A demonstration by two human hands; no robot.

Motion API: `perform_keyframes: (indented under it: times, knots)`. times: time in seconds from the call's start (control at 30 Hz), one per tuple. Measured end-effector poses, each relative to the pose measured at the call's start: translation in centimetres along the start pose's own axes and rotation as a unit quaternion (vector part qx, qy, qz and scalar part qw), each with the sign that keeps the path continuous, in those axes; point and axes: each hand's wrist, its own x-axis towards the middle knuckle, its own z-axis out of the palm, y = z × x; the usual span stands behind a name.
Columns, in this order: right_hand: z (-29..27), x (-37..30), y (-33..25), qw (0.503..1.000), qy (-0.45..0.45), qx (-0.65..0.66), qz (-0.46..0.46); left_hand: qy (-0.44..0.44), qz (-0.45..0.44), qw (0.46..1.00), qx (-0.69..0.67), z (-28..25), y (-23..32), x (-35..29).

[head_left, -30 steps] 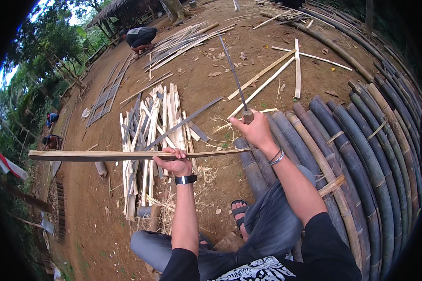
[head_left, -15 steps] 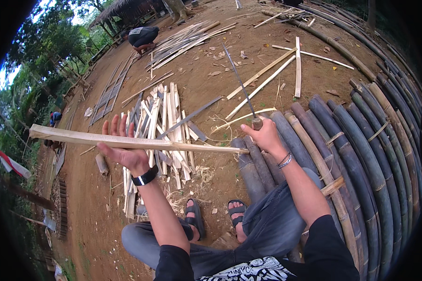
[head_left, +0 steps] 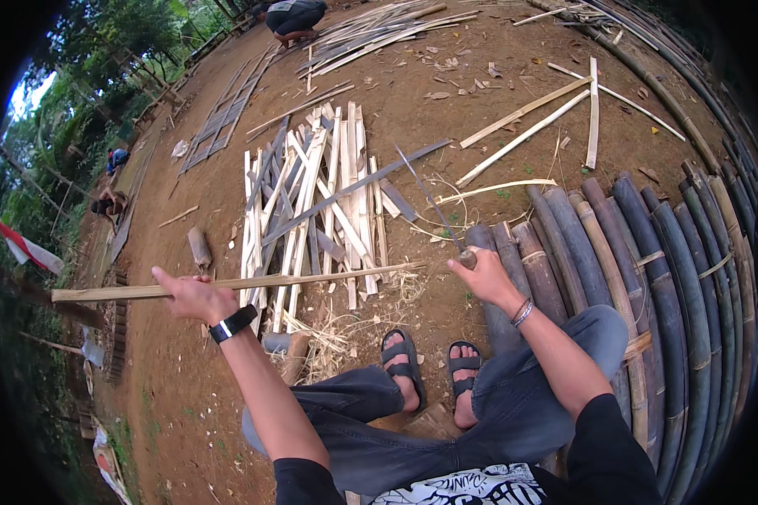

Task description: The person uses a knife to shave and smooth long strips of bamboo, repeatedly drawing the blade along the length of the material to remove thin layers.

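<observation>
A long pale split-bamboo strip (head_left: 312, 278) lies nearly level across the front of me. My left hand (head_left: 198, 299) is closed round it towards its left end, with the back of the hand facing up. My right hand (head_left: 486, 276) grips the wooden handle of a long knife (head_left: 429, 197). Its thin dark blade points up and away to the left. The strip's right tip ends a little left of the knife handle, apart from the blade. Beyond the strip, a heap of split bamboo slats (head_left: 312, 202) lies on the ground.
Dark bamboo poles (head_left: 678, 278) lie side by side at my right. Thin shavings (head_left: 337, 337) litter the soil near my sandals (head_left: 403, 366). A short bamboo piece (head_left: 199, 248) rests left of the heap. A crouching person (head_left: 293, 17) is beside another slat pile (head_left: 387, 38); others are far left.
My left hand has turned over, from palm up with fingers spread under the strip to closed round it. The strip has rolled to a narrower side. The knife blade leans farther left.
</observation>
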Motion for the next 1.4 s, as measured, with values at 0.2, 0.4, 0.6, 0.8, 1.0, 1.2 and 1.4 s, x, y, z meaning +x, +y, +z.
perform_keyframes:
  times: [0.2, 0.4, 0.6, 0.8, 1.0, 1.2, 1.4]
  knots:
    - [7.6, 2.2, 1.2, 0.996, -0.065, 0.002, 0.056, 0.092, -0.007, 0.992, 0.082, 0.5, -8.2, 5.2]
    - [14.7, 0.5, 2.9, 0.982, -0.133, 0.021, 0.13, -0.049, 0.022, 0.997, 0.05, 2.0, -10.1, 5.1]
    - [21.6, -1.5, 7.4, 0.971, -0.1, 0.07, 0.206, -0.011, 0.05, 0.996, 0.076, -0.3, -11.1, 7.1]
    - [22.5, 1.0, 8.0, 0.965, -0.132, 0.006, 0.227, 0.02, 0.03, 0.994, 0.102, -1.7, -13.6, 9.8]
    - [23.3, 2.4, 12.2, 0.947, -0.118, 0.011, 0.3, 0.012, 0.017, 0.994, 0.103, -1.7, -14.8, 11.2]
    - [25.3, 1.2, 11.8, 0.958, -0.113, 0.02, 0.262, 0.023, 0.023, 0.99, 0.135, -1.4, -15.1, 11.4]
    - [25.6, 1.2, 10.1, 0.958, -0.138, 0.078, 0.24, 0.005, 0.023, 0.992, 0.125, -1.8, -15.4, 12.5]
